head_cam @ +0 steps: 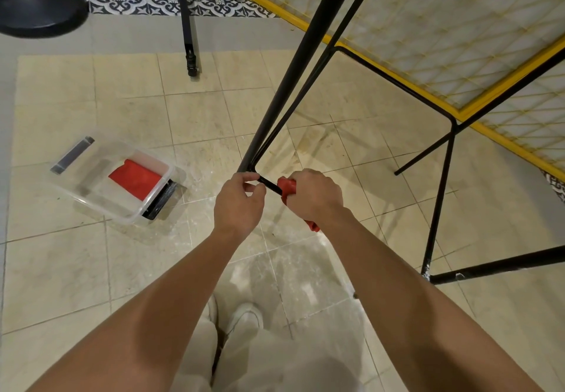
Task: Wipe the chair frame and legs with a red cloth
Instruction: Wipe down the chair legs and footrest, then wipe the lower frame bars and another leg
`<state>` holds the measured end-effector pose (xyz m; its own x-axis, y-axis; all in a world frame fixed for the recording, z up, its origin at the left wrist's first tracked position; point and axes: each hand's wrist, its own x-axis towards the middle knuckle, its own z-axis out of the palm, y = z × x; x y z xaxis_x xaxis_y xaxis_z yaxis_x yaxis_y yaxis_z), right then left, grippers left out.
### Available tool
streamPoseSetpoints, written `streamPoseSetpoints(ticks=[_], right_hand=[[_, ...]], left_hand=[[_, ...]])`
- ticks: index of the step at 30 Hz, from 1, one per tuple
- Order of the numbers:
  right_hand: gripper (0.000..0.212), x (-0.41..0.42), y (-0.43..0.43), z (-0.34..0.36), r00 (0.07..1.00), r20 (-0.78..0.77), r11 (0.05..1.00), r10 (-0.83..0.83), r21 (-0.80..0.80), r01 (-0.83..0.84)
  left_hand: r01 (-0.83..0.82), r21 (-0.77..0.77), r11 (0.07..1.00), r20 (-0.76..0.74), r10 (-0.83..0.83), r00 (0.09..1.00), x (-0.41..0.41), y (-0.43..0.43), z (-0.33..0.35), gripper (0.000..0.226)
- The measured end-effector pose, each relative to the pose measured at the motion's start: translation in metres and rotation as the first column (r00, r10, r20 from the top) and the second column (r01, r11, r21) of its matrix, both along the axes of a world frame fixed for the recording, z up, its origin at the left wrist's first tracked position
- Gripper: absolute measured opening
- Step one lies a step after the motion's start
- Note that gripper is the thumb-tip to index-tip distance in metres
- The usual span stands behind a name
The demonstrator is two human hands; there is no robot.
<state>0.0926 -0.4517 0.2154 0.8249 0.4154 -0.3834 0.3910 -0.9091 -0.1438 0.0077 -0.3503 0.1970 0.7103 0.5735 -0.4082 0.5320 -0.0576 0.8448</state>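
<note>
While the black metal chair frame [308,43] slants overhead, its thin black crossbar [270,185] is mid-wipe: left hand [240,200] pinches the bar's corner, right hand [315,197] clamps the crumpled red cloth [287,188] around it. Next, probably slide the cloth along.

Soft indoor light, wide-angle edge distortion
</note>
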Motion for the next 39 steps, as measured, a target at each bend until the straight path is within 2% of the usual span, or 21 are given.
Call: streamPoseSetpoints(ticks=[5,8,13,22,28,30,33,36,39], right_hand=[[0.038,-0.005,0.021,0.003,1.000,0.031,0.987,-0.002,0.159,-0.003],[0.043,-0.012,0.025,-0.007,0.999,0.021,0.987,0.049,0.154,-0.052],[0.041,-0.016,0.010,-0.011,0.998,0.050,0.989,0.042,0.138,-0.049],[0.029,-0.013,-0.026,0.001,0.998,0.018,0.998,-0.055,0.037,0.055],[0.057,-0.027,-0.031,0.008,0.988,0.072,0.948,-0.138,0.298,0.111],[0.064,-0.032,-0.034,0.010,0.985,0.057,0.925,-0.163,0.355,0.132],[0.074,-0.035,-0.037,0.009,0.975,-0.026,0.860,-0.219,0.467,0.206],[0.085,-0.038,-0.045,0.008,0.972,-0.124,0.830,-0.197,0.506,0.233],[0.085,-0.035,-0.063,0.009,0.962,-0.161,0.822,-0.219,0.501,0.271]], left_hand=[[0.014,0.013,1.000,0.003,-0.014,1.000,0.000,0.001,-0.001,0.027],[0.018,0.024,1.000,0.008,-0.018,1.000,0.001,0.001,-0.002,0.027],[0.027,0.015,1.000,0.007,-0.027,1.000,0.000,-0.001,-0.001,0.027],[0.055,0.010,0.998,-0.002,-0.055,0.998,0.001,-0.010,0.006,0.028],[0.179,-0.238,0.955,0.038,-0.175,0.984,0.012,-0.035,0.016,0.044],[0.141,-0.352,0.925,0.047,-0.133,0.990,0.016,-0.045,0.019,0.048],[0.073,-0.484,0.872,0.082,-0.038,0.996,0.019,-0.054,0.022,0.044],[0.081,-0.402,0.912,0.134,-0.029,0.991,0.022,-0.056,0.018,0.048],[0.162,-0.154,0.975,0.162,-0.137,0.977,0.023,-0.058,0.013,0.048]])
